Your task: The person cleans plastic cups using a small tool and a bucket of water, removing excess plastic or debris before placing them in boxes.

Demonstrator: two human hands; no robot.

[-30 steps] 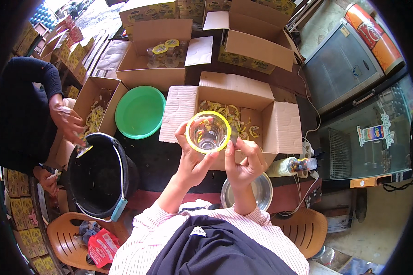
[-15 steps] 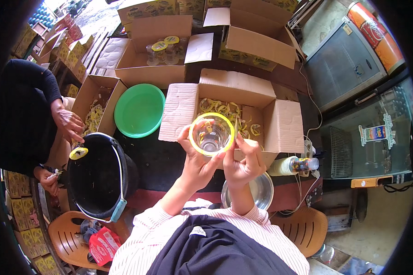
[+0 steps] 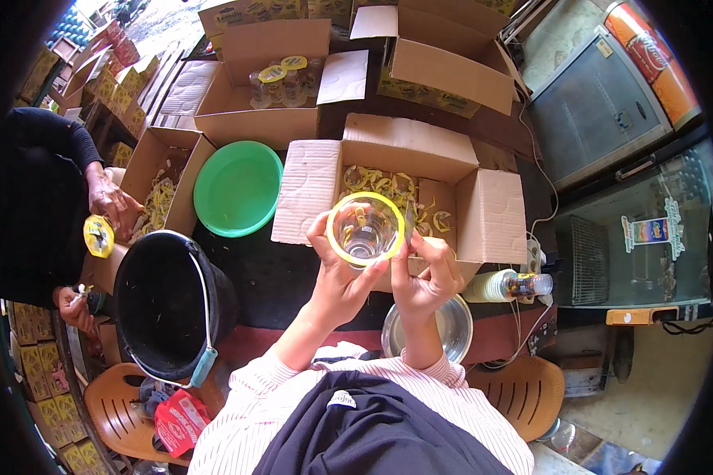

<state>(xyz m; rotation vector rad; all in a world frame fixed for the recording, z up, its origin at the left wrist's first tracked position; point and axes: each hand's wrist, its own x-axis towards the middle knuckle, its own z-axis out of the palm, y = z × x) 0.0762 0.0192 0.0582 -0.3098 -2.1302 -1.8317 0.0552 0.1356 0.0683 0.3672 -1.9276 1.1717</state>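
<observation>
My left hand is wrapped round a clear plastic cup whose mouth, edged by a yellow ring, faces up. Pinched in my right hand is a thin grey blade, seemingly a small knife, held against the right side of the cup's rim. Its handle is hidden by my fingers. Just beyond both hands, an open cardboard box contains curled yellow strips. Partly under my right forearm sits a metal bowl.
A black bucket and a green basin stand to the left. There a co-worker's hand is by a yellow-lidded cup. Farther back, a carton holds several cups. Stacked cups lie at right.
The co-worker's yellow-lidded cup has moved left and up, its lid turned more toward me. My hands stay nearly in place, the blade still at the cup's rim.
</observation>
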